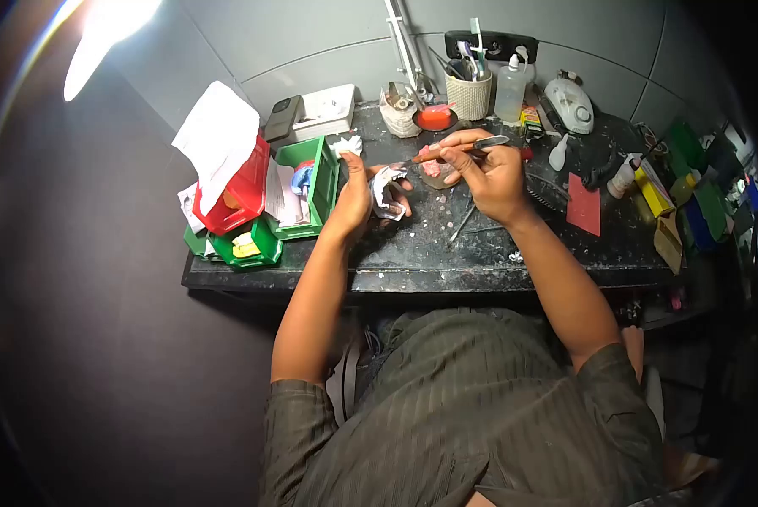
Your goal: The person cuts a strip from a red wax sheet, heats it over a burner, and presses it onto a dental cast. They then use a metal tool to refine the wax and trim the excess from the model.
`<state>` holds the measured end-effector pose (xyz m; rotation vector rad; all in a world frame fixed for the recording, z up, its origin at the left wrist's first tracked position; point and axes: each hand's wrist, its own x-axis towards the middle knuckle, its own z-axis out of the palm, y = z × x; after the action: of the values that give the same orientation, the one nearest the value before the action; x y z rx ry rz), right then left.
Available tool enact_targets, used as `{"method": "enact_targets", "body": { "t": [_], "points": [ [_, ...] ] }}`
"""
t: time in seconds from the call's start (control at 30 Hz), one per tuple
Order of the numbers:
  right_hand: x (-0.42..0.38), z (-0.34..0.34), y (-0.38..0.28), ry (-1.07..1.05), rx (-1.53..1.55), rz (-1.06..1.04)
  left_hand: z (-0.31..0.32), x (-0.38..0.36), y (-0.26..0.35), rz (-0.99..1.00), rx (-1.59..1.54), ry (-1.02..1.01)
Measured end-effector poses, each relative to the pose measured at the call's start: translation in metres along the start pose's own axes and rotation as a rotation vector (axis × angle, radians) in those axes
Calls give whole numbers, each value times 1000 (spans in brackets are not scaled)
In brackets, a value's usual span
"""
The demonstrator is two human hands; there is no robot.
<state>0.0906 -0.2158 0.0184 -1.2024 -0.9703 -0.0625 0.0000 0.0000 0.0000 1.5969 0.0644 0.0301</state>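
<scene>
A white dental cast (386, 196) is held above the black workbench by my left hand (355, 199), with the thumb up and fingers round its far side. My right hand (495, 179) pinches a brown-handled tool (430, 155) like a pen. The tool's metal tip points left and lies at the top edge of the cast; whether it touches is too small to tell. Pink material (430, 166) in a small round dish is just beneath the right fingers.
Green bins (322, 196) and a red bin (248, 190) stand left. Behind are a brush cup (468, 95), a clear bottle (510, 91) and a red dish (434, 119). A pink sheet (584, 205) and yellow box (654, 188) lie right.
</scene>
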Motion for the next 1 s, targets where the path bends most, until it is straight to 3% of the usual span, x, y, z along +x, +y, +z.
{"method": "enact_targets", "body": {
  "t": [0.3,0.4,0.5,0.6,0.7,0.77,0.83,1.0],
  "points": [
    [-1,4,-7,-25,36,23,1,-1,2,0,-9,-48],
    [1,-1,-8,-18,57,-5,6,-3,7,9,-82,59],
    [5,-17,-13,57,41,-53,-2,-1,7,3,-59,-44],
    [9,-41,-21,266,-244,149,-3,-1,7,-1,-67,-65],
    [9,-69,-15,70,-497,576,-2,0,4,-19,-101,-6],
    [6,-72,-15,-32,-712,733,-6,5,0,-47,-110,41],
    [7,-69,-22,-79,-791,822,-2,3,5,-84,-208,130],
    [9,-74,-18,-91,-882,880,-14,0,15,-143,-313,-64]
  ]
}}
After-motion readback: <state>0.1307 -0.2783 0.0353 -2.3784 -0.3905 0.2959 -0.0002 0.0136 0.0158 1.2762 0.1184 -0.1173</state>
